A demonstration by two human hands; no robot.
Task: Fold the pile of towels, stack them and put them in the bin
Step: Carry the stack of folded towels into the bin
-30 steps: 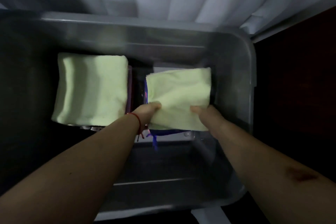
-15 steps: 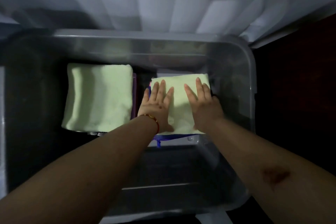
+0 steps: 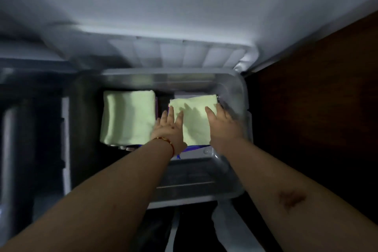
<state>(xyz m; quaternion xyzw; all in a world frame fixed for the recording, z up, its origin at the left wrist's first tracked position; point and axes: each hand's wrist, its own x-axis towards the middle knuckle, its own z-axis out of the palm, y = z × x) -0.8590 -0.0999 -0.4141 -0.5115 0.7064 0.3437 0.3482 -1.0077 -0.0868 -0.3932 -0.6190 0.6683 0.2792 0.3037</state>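
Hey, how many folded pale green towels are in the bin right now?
2 visible. One pale green folded towel lies at the clear plastic bin's left side; the other lies at the right, under both hands. Purple edges beneath suggest more are hidden.

You cannot see what lies under the right towel: only a blue edge shows below it. Your left hand and right hand cover its near corners. The bin is dim and blurred on its left side.
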